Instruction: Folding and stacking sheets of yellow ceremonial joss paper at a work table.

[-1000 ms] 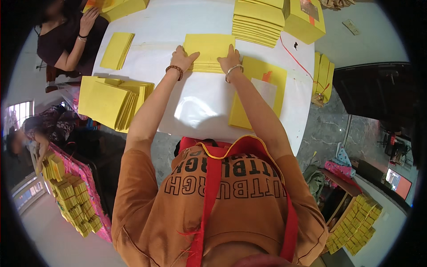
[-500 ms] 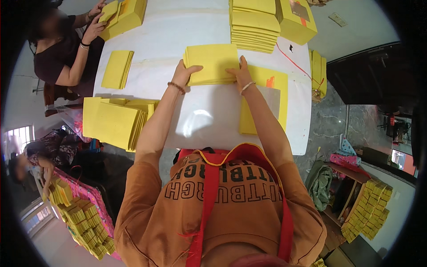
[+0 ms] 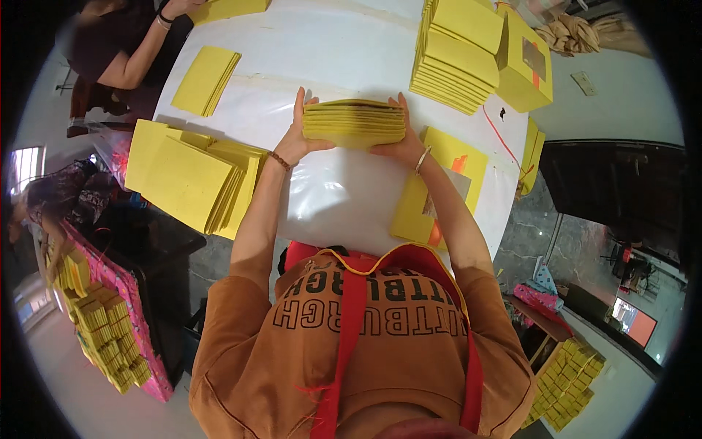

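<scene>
A thick stack of yellow paper [image 3: 355, 123] is gripped between my two hands above the white table, its layered edges facing me. My left hand [image 3: 298, 140] clasps the left end, thumb along the lower side and fingers up behind. At the opposite end, my right hand [image 3: 404, 145] holds it the same way. Close to my right forearm lies a flat yellow packet [image 3: 474, 157] with a grey patch and orange marks, partly covered by that arm. Left of my left forearm, several yellow stacks [image 3: 183, 172] lean over one another at the table edge.
A tall yellow pile [image 3: 455, 66] and a yellow block [image 3: 528, 62] stand at the far right of the white table [image 3: 322, 51]. A small yellow stack [image 3: 206, 80] lies far left, near a co-worker's arm [image 3: 139, 58]. Bundled yellow stacks [image 3: 110, 329] fill a side table at lower left.
The stack has tipped from lying face up to showing its layered edges, still between both hands. The view has shifted, so the table's piles appear displaced.
</scene>
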`<state>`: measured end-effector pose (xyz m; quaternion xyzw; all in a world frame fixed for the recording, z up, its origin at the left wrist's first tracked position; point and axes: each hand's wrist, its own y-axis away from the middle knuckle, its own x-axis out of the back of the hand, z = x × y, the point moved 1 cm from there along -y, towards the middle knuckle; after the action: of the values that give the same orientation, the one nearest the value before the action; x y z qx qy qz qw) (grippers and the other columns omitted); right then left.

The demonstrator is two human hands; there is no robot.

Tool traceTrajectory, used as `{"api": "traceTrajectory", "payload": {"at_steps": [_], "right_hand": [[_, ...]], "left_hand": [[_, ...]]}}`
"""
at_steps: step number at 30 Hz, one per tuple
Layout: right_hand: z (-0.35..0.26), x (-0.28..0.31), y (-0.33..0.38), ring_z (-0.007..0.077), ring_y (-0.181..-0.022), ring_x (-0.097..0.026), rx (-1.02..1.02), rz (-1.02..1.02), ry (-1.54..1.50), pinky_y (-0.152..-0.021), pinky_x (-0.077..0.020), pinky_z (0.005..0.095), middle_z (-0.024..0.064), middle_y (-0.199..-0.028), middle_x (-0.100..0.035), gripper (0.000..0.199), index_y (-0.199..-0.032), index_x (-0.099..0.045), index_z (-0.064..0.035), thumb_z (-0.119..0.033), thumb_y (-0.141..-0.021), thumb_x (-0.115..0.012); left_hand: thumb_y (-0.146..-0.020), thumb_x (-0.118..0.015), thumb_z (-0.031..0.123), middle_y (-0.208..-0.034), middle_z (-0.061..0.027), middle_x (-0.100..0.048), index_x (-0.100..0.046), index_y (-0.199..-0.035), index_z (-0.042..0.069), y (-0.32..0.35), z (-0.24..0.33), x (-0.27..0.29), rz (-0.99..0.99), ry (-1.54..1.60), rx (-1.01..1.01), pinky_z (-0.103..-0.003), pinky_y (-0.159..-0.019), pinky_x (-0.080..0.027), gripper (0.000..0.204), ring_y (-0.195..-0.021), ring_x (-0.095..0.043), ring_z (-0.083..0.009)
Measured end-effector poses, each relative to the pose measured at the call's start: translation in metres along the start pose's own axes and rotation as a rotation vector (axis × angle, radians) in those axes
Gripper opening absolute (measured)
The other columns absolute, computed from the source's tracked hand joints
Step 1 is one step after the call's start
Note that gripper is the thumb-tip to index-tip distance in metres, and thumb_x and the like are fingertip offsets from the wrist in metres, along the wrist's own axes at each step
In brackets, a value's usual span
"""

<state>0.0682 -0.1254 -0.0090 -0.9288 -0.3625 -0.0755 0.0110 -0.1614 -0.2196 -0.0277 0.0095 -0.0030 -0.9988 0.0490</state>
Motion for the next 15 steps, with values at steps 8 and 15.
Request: {"api": "traceTrajectory", "payload": {"at_steps": [8, 15], "right_hand": [[0.011, -0.011, -0.014, 0.0231, -0.111, -0.045, -0.143, 0.138, -0.242, -0.092, -0.0439, 0.0355, 0.0111, -0.122, -0.042, 0.103, -0.136, -0.012, -0.0055, 0.000, -0.057, -0.078], [0.000, -0.012, -0.013, 0.0199, -0.103, -0.050, -0.141, 0.151, -0.413, -0.085, -0.0483, 0.0324, 0.0090, -0.113, -0.048, 0.079, -0.121, -0.029, -0.0058, 0.001, -0.058, -0.078]], "left_hand": [[-0.062, -0.065, -0.010, -0.133, -0.0118, -0.033, -0.002, -0.142, 0.014, -0.008, -0.001, -0.008, 0.066, 0.122, 0.013, -0.031, -0.096, -0.037, 0.104, -0.121, -0.035, -0.0215], [-0.066, -0.057, -0.012, -0.128, -0.0111, -0.041, -0.009, -0.141, 0.011, -0.015, -0.008, -0.005, 0.047, 0.125, 0.043, -0.031, -0.093, -0.039, 0.092, -0.116, -0.042, -0.0207]]}}
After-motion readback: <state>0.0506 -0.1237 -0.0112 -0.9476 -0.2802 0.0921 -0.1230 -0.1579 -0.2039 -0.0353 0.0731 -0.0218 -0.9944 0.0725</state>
